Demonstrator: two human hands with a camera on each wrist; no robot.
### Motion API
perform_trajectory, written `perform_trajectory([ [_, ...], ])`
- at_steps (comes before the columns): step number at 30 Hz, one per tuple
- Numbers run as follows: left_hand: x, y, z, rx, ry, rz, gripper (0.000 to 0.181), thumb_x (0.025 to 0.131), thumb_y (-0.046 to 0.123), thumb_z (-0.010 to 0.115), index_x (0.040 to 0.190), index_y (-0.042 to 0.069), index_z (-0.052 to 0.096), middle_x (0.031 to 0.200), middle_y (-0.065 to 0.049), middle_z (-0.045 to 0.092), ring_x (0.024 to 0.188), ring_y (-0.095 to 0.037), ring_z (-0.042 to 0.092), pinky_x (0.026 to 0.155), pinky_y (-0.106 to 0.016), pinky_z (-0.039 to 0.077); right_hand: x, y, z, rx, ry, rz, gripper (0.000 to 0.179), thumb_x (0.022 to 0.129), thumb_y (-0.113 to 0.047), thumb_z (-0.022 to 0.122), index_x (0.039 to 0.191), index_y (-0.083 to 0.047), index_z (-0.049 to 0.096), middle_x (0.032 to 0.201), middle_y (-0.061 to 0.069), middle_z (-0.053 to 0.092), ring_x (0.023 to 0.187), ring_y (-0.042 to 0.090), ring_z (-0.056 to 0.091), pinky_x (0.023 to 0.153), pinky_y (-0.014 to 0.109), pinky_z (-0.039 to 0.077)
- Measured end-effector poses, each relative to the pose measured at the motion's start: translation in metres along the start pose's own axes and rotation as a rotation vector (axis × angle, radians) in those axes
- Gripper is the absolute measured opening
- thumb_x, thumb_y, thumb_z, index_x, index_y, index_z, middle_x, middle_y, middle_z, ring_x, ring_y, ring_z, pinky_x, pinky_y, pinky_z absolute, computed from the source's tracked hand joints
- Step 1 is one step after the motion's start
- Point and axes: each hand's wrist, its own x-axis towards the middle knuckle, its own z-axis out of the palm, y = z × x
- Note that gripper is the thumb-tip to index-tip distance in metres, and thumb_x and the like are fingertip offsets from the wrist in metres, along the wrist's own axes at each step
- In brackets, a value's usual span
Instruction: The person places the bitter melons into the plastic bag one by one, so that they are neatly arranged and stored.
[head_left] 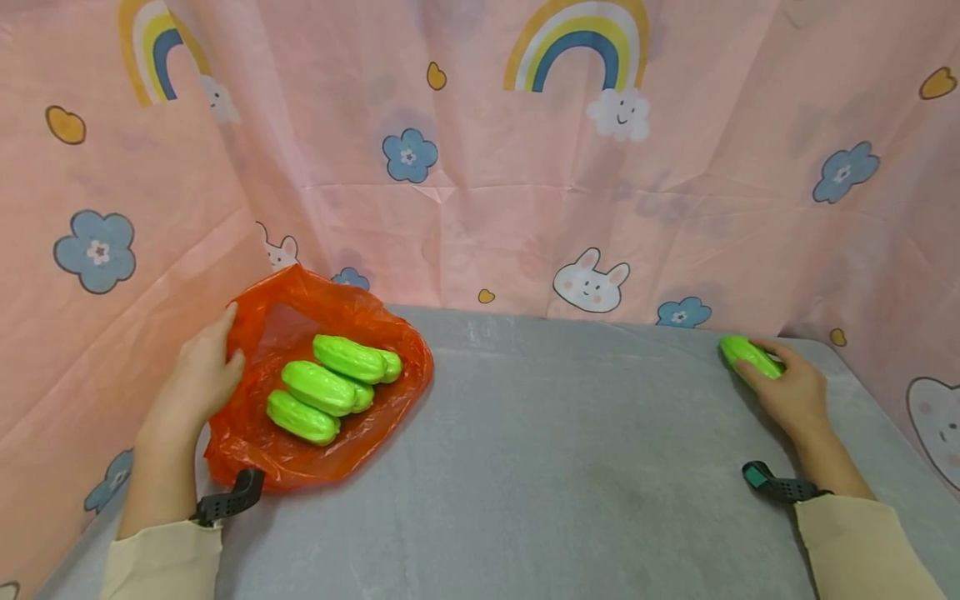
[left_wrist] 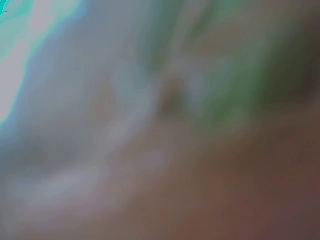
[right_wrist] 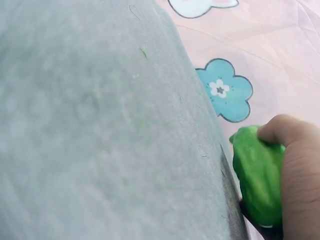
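Observation:
An orange-red plastic bag (head_left: 375, 454) lies spread wide at the left of the table in the head view. Several bumpy, light-green gourd-like vegetables (head_left: 318, 387) are piled inside it. My left hand (head_left: 191, 371) holds the bag's left rim, with the thumb and a fingertip showing at its edge. At the far right, my right hand (head_left: 795, 392) grips another green vegetable (head_left: 742, 354), thumb on the near side. The right wrist view shows this vegetable (right_wrist: 257, 175) under the thumb, its surface ridged. The left wrist view is too blurred to show the grip.
The grey cloth-topped table (head_left: 540, 450) runs between the two hands. A pink curtain (head_left: 480, 225) printed with rainbows, flowers and rabbits hangs along the back and both sides. Black bands sit on both wrists.

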Motion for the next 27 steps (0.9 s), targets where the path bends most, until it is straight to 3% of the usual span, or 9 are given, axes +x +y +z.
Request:
perform_trajectory([
  [6, 0.0, 0.0, -0.001, 0.003, -0.009, -0.008, 0.072, 0.099, 0.003, 0.045, 0.16, -0.005, 0.007, 0.154, -0.041, 0.03, 0.13, -0.058, 0.04, 0.106, -0.075, 0.035, 0.001, -0.009, -0.003, 0.034, -0.006, 0.028, 0.055, 0.098, -0.033, 0.062, 0.142, -0.001, 0.055, 0.135, 0.031, 0.058, 0.11, 0.038, 0.049, 0.078, 0.039, 0.033],
  [10, 0.0, 0.0, -0.001, 0.003, -0.007, -0.008, 0.072, 0.099, 0.003, 0.045, 0.16, -0.005, 0.007, 0.154, -0.041, 0.03, 0.13, -0.059, 0.04, 0.107, -0.075, 0.034, 0.001, -0.017, -0.005, 0.083, -0.021, 0.058, 0.058, 0.098, -0.041, 0.062, 0.143, -0.006, 0.055, 0.136, 0.025, 0.058, 0.102, 0.018, 0.048, 0.077, 0.029, 0.033],
  [12, 0.0, 0.0, 0.0, 0.005, -0.002, -0.004, 0.072, 0.099, 0.002, 0.045, 0.159, -0.005, 0.008, 0.153, -0.042, 0.031, 0.129, -0.058, 0.041, 0.107, -0.075, 0.035, 0.001, -0.02, -0.006, 0.11, -0.018, 0.071, 0.058, 0.097, -0.044, 0.063, 0.142, -0.009, 0.056, 0.131, 0.015, 0.06, 0.096, 0.004, 0.046, 0.074, 0.022, 0.034],
  [16, -0.001, 0.001, -0.001, 0.002, -0.003, -0.01, 0.072, 0.099, 0.003, 0.045, 0.16, -0.005, 0.007, 0.153, -0.042, 0.031, 0.125, -0.056, 0.042, 0.106, -0.075, 0.036, 0.002, -0.027, -0.01, 0.184, -0.018, 0.056, 0.054, 0.097, -0.045, 0.062, 0.141, -0.013, 0.058, 0.115, -0.021, 0.056, 0.089, -0.015, 0.042, 0.069, 0.008, 0.037],
  [19, -0.001, 0.001, -0.001, -0.001, -0.008, -0.019, 0.072, 0.1, 0.003, 0.045, 0.16, -0.004, 0.006, 0.154, -0.041, 0.03, 0.124, -0.054, 0.043, 0.106, -0.074, 0.037, 0.002, -0.034, -0.014, 0.23, -0.027, 0.032, 0.05, 0.1, -0.043, 0.059, 0.141, -0.014, 0.059, 0.11, -0.036, 0.048, 0.09, -0.019, 0.043, 0.068, 0.004, 0.039],
  [27, 0.0, 0.002, -0.001, -0.005, -0.015, -0.02, 0.072, 0.099, 0.003, 0.046, 0.16, -0.004, 0.007, 0.155, -0.04, 0.029, 0.126, -0.055, 0.043, 0.106, -0.073, 0.036, 0.002, -0.06, -0.017, 0.305, -0.019, -0.078, 0.042, 0.1, -0.035, 0.061, 0.137, -0.013, 0.063, 0.109, -0.038, 0.051, 0.094, -0.019, 0.051, 0.069, 0.001, 0.041],
])
